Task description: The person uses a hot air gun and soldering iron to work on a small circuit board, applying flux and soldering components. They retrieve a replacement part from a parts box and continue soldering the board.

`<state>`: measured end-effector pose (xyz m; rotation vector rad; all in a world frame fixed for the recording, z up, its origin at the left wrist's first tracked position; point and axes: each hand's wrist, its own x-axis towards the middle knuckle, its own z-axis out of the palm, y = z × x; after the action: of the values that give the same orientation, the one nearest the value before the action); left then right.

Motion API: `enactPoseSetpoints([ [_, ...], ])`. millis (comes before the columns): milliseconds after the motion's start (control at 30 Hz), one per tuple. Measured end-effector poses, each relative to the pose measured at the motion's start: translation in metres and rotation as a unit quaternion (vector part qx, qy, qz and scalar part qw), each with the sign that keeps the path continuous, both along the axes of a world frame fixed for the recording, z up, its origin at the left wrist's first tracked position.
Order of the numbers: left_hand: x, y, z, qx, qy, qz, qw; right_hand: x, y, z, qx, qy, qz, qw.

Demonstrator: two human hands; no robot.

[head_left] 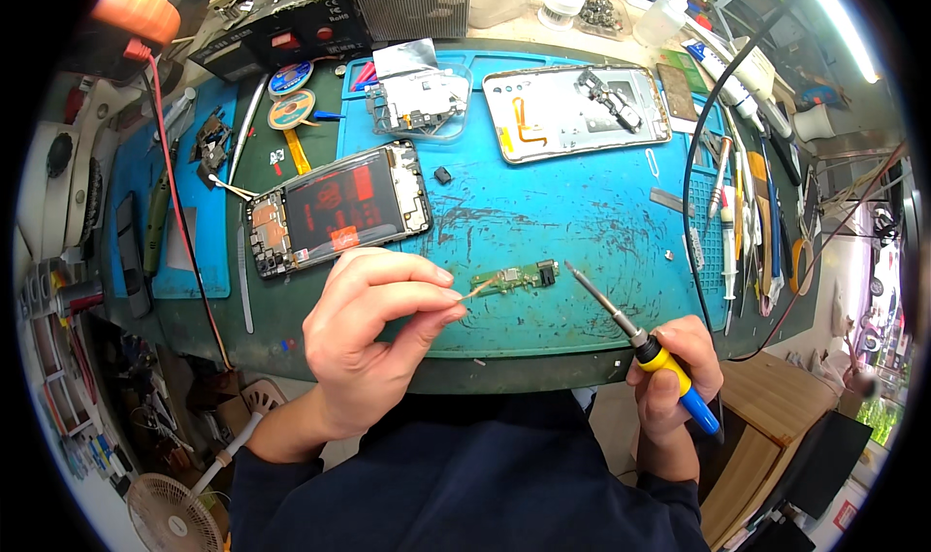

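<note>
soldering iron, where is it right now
In the head view, right of centre: the right hand holds the soldering iron, its tip just right of the small green circuit board.

Your yellow-and-blue soldering iron (640, 340) slants, tip near the narrow green circuit board (524, 277) lying before you; your thin copper-coloured strip (480, 287) overlaps the board's left end.

Circuit board (527, 278) details too small

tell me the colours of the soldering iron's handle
The handle is mostly yellow and blue; it shows in the head view.
</note>
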<state>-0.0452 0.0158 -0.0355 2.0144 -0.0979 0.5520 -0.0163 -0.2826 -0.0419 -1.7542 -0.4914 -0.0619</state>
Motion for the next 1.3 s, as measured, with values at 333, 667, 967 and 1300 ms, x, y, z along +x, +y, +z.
enactPoseSetpoints([
  [333,0.003,-0.006,0.001,0.009,0.034,-0.026,0.999,0.013,0.007,0.011,-0.078,-0.031,0.079,0.993],
  [667,0.005,-0.009,0.001,0.044,0.042,-0.037,0.997,0.005,0.006,0.005,-0.048,0.013,0.010,0.999],
  [967,0.053,-0.037,0.029,-0.008,0.095,-0.145,0.985,0.005,-0.003,0.003,0.240,0.041,-0.105,0.964],
  [1300,0.075,-0.039,0.016,0.263,-0.097,-0.043,0.959,0.084,-0.057,0.151,0.283,-0.153,-0.219,0.921],
])
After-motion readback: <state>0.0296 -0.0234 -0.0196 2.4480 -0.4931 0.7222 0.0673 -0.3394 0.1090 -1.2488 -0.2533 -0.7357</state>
